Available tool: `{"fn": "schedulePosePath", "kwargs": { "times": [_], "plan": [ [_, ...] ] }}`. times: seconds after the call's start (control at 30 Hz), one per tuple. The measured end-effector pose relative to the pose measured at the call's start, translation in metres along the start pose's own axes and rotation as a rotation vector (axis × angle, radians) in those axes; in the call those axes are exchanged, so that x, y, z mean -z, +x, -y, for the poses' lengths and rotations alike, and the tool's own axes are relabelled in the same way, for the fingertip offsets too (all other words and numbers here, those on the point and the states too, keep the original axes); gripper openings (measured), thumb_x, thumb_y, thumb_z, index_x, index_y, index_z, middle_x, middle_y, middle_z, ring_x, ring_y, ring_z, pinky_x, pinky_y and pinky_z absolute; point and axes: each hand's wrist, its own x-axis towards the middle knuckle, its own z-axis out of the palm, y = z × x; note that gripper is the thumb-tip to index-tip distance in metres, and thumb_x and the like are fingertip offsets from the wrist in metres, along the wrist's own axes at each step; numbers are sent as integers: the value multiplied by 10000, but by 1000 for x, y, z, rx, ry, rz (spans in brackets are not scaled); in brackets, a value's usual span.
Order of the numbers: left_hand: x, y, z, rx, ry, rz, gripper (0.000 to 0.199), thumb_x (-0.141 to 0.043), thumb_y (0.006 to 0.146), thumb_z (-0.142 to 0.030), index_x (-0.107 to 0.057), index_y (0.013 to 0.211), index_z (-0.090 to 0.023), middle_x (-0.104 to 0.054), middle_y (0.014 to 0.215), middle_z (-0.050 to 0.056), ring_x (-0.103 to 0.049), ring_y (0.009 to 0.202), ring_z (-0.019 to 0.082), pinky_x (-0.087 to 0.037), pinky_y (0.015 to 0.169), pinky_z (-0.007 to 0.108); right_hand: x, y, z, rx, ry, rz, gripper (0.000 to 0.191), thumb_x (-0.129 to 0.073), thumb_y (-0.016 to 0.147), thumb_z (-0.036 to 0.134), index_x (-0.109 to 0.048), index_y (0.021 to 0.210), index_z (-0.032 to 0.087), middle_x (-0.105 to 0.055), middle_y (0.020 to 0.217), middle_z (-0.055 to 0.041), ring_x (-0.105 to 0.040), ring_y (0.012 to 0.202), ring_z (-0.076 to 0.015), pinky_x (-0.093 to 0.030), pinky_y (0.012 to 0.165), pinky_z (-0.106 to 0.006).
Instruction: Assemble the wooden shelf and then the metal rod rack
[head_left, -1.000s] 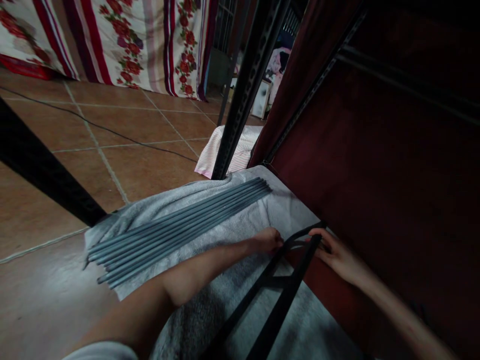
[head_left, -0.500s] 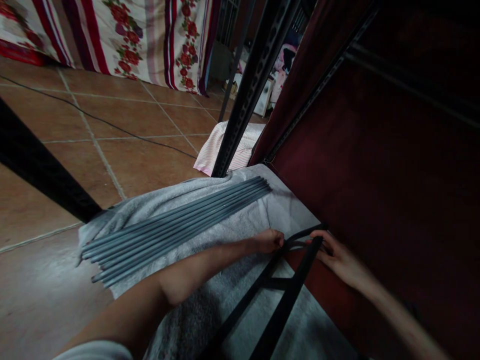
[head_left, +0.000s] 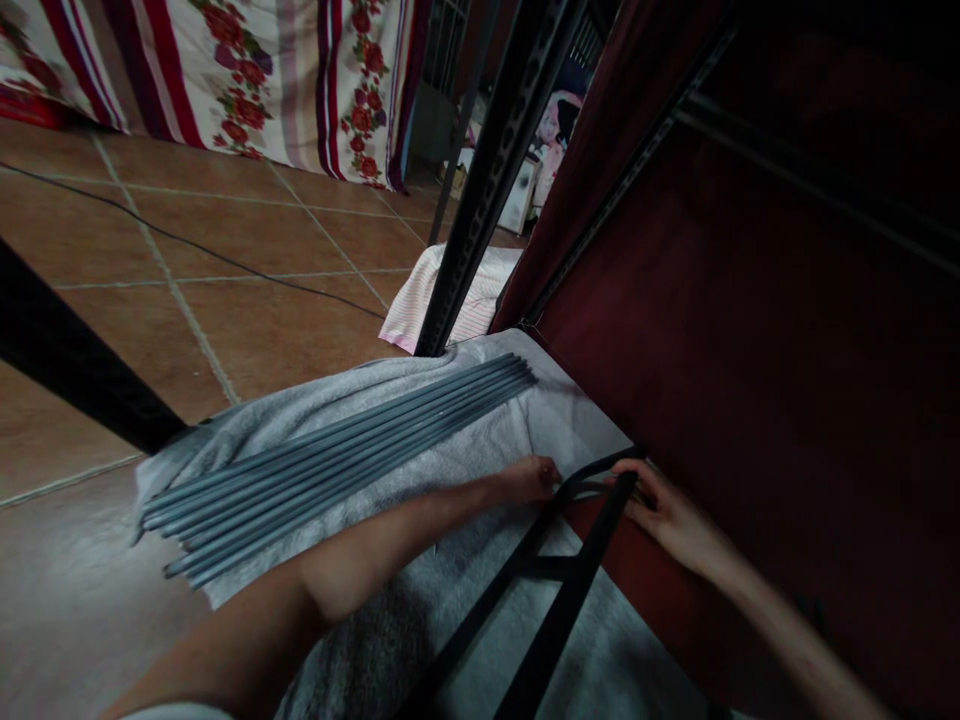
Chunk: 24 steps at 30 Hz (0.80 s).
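Observation:
A black metal frame (head_left: 546, 567), two long bars joined by a short crosspiece and a curved end, slants up from the bottom edge over a grey cloth. My left hand (head_left: 534, 480) is closed in a fist beside the left bar, close to the curved end. What its fingers hold, if anything, is hidden. Around the upper end of the right bar, my right hand (head_left: 660, 508) has its fingers and thumb wrapped. Several thin grey rods (head_left: 345, 455) lie side by side on the cloth, beyond my left forearm.
Black perforated uprights rise at the left (head_left: 82, 360) and at the middle (head_left: 480, 190). A dark red panel (head_left: 712, 330) borders the right side. A striped pink-white cloth (head_left: 409, 300) lies behind the middle upright. A thin cable (head_left: 225, 263) crosses the tiled floor (head_left: 270, 330).
The view has shifted slightly, so the rods and frame appear a little farther left. Both hands keep nearly the same places at the frame's curved end.

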Motion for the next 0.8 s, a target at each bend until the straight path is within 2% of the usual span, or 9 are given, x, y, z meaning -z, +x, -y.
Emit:
{"fn": "schedulePosePath", "kwargs": {
  "times": [0.1, 0.17, 0.23, 0.3, 0.37, 0.47, 0.57, 0.67, 0.8],
  "plan": [
    [1, 0, 1, 31, -9, 22, 156, -575, 835, -218, -652, 748, -115, -587, 581, 0, -547, 516, 101, -428, 521, 205, 0, -1, 2, 9, -12, -17, 365, -593, 854, 504, -544, 1155, 304, -743, 980, -32, -707, 933, -242, -544, 844, -368],
    [1, 1, 1, 30, -8, 29, 151, -574, 818, -170, -629, 687, -120, -552, 539, -13, -518, 480, 88, -407, 502, 196, 0, -1, 2, 18, -21, -31, 362, -599, 847, 496, -553, 1152, 307, -746, 967, -29, -711, 920, -242, -551, 814, -356],
    [-1, 1, 0, 19, -14, 34, 68, -586, 768, -94, -635, 734, -126, -558, 565, -27, -515, 484, 80, -405, 503, 187, 0, 0, 2, 22, -25, -46, 358, -602, 842, 492, -560, 1147, 309, -747, 957, -26, -713, 921, -242, -553, 797, -346],
    [-1, 1, -2, 12, -22, 40, 142, -593, 738, -60, -649, 845, -135, -596, 637, -29, -541, 517, 80, -427, 525, 185, 0, 0, 2, 22, -33, -53, 350, -599, 843, 491, -566, 1139, 308, -746, 933, -21, -714, 909, -242, -554, 791, -345],
    [0, 0, -3, 20, -19, 39, 148, -600, 760, -96, -650, 895, -131, -621, 676, -16, -563, 543, 88, -448, 541, 194, 0, 0, 3, 26, -37, -50, 347, -598, 844, 490, -568, 1135, 302, -742, 907, -18, -715, 894, -241, -554, 790, -350],
    [2, 0, -5, 38, 16, 38, 103, -571, 816, -169, -647, 774, -113, -591, 593, -2, -552, 520, 98, -440, 536, 203, -1, 0, 3, 32, -33, -41, 349, -595, 846, 485, -563, 1139, 298, -738, 893, -16, -712, 896, -238, -553, 791, -348],
    [2, 0, -9, 19, 64, 40, 127, -551, 770, -80, -637, 686, -120, -542, 530, -16, -516, 498, 91, -408, 536, 201, -1, 0, 3, 31, -24, -36, 337, -582, 857, 477, -556, 1144, 303, -734, 877, -9, -712, 885, -233, -552, 793, -345],
    [4, 1, -13, -8, 95, 40, 175, -562, 704, -12, -669, 770, -134, -578, 606, -28, -522, 540, 86, -405, 563, 195, -1, 1, 2, 28, -23, -29, 327, -580, 861, 467, -557, 1147, 310, -731, 861, -3, -713, 854, -231, -553, 796, -354],
    [8, -2, -15, 3, 124, 56, 119, -603, 759, -108, -690, 839, -125, -594, 616, -16, -532, 552, 109, -419, 570, 216, -1, 2, 0, 39, -19, -38, 323, -593, 854, 455, -561, 1145, 317, -731, 882, -5, -711, 861, -231, -552, 809, -358]
  ]
}}
